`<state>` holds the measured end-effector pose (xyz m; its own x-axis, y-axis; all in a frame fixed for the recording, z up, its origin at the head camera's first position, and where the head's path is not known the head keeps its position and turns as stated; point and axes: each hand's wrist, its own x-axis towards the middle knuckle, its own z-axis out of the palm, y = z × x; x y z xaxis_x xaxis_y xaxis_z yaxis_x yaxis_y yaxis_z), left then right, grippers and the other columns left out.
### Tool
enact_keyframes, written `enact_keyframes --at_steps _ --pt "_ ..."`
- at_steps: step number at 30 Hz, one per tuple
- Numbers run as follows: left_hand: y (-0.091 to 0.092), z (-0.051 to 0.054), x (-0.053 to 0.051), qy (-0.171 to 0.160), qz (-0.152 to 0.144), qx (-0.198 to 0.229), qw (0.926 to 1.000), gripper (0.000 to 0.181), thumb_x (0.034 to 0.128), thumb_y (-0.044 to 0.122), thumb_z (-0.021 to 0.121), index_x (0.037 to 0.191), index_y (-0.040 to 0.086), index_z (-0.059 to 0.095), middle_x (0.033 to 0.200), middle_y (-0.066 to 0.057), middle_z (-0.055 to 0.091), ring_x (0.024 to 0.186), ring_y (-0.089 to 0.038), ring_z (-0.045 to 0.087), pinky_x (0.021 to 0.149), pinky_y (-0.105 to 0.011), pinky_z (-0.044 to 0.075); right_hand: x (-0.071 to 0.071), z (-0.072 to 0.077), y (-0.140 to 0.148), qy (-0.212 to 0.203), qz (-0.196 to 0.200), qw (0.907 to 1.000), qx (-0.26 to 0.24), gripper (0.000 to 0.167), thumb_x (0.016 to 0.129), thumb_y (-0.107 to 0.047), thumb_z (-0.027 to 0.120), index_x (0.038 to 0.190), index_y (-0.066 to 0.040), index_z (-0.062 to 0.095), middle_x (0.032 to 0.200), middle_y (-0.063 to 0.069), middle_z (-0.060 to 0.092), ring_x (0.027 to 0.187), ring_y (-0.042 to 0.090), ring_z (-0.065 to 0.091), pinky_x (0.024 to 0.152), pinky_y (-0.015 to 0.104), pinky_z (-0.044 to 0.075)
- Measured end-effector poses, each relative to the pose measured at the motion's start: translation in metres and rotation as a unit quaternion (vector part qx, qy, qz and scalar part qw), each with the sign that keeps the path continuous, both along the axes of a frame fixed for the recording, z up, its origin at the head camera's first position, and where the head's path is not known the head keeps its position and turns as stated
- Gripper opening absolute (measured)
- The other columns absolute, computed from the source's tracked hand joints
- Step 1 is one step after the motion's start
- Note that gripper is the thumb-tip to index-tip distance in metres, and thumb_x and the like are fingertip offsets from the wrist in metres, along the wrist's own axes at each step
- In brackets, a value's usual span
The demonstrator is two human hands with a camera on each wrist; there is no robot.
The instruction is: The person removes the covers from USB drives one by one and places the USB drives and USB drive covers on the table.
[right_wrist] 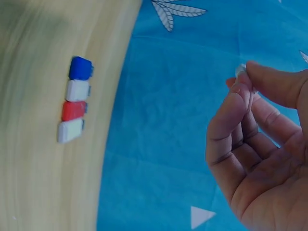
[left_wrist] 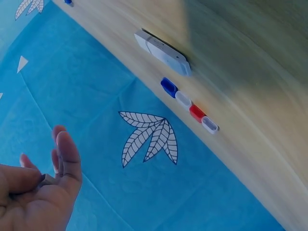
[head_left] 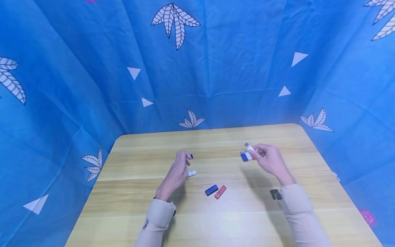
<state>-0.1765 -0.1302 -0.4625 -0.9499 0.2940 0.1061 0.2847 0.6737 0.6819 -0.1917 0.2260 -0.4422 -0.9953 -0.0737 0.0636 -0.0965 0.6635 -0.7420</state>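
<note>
White, the USB stick (head_left: 249, 148) is being pinched by the right hand (head_left: 271, 160) near the lined-up pieces (right_wrist: 73, 110), a drop being risked by fingertip hold alone, while a blue piece (head_left: 191, 156) (mostly hidden) is probably being pinched by the left hand (head_left: 178, 171).

The left hand (left_wrist: 45, 198), at lower left, pinches a small greyish piece (left_wrist: 47, 180), mostly hidden. A white stick (left_wrist: 164, 54) lies on the wooden table (left_wrist: 240, 144). Near the table's edge, four small pieces form a close row: blue piece (left_wrist: 168, 87), white, red piece (left_wrist: 197, 113), white. Leaf-printed blue cloth (left_wrist: 96, 91) shows beyond. A blue object (left_wrist: 68, 2) is cut off above.
</note>
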Motion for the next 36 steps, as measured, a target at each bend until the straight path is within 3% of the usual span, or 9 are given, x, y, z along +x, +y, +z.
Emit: enact_keyframes --at_steps 8,14,20,23,29,36 --pt "0.006 -0.001 -0.006 0.020 0.022 -0.013 0.9995 0.053 0.0805 -0.024 0.040 0.124 0.007 0.044 0.122 -0.009 0.039 0.103 -0.026 0.056 0.079 -0.027 0.053 -0.008 -0.015 -0.005 -0.032 -0.003 0.9995 0.007 0.022 0.098 -0.023 0.066 0.102 -0.002 0.072 0.083 0.013 0.071 0.071 0.018 0.060 0.061 0.029 0.049" --pt "0.008 -0.004 -0.011 0.057 0.037 -0.023 0.9974 0.056 0.0800 -0.024 0.044 0.128 0.003 0.046 0.120 -0.012 0.051 0.105 -0.026 0.063 0.086 -0.036 0.058 -0.010 -0.023 -0.006 -0.049 0.004 0.9988 0.003 0.023 0.099 -0.025 0.066 0.102 -0.003 0.071 0.087 0.013 0.072 0.075 0.019 0.063 0.063 0.030 0.051" --pt "0.007 -0.006 -0.013 0.054 0.055 -0.022 0.9968 0.030 0.1016 -0.006 0.046 0.128 0.008 0.048 0.117 -0.015 0.066 0.109 -0.029 0.067 0.092 -0.041 0.059 -0.012 -0.029 -0.006 -0.064 0.003 0.9979 -0.004 0.024 0.099 -0.026 0.065 0.103 -0.003 0.072 0.090 0.016 0.073 0.075 0.021 0.063 0.062 0.031 0.052" --pt "0.008 -0.007 -0.015 0.039 0.059 -0.017 0.9973 0.021 0.1066 0.005 0.045 0.127 0.009 0.051 0.118 -0.015 0.067 0.107 -0.028 0.067 0.090 -0.041 0.059 -0.013 -0.031 -0.007 -0.064 0.001 0.9980 0.003 0.024 0.100 -0.025 0.064 0.105 -0.002 0.072 0.094 0.020 0.074 0.076 0.021 0.064 0.063 0.030 0.051" --pt "0.010 -0.011 -0.019 0.033 0.051 -0.023 0.9979 0.022 0.1048 0.005 0.049 0.126 0.006 0.058 0.116 -0.014 0.069 0.105 -0.027 0.067 0.094 -0.042 0.058 -0.015 -0.034 -0.010 -0.076 -0.010 0.9970 0.007 0.025 0.099 -0.022 0.065 0.108 0.001 0.070 0.097 0.021 0.075 0.080 0.023 0.067 0.065 0.030 0.052" --pt "0.011 -0.009 -0.032 0.077 0.046 -0.056 0.9944 0.022 0.1027 0.005 0.055 0.121 0.004 0.066 0.119 -0.009 0.057 0.103 -0.021 0.065 0.094 -0.033 0.059 -0.018 -0.043 -0.016 -0.111 -0.020 0.9935 -0.014 0.019 0.096 -0.018 0.068 0.101 0.000 0.068 0.098 0.021 0.073 0.076 0.020 0.064 0.063 0.029 0.054"
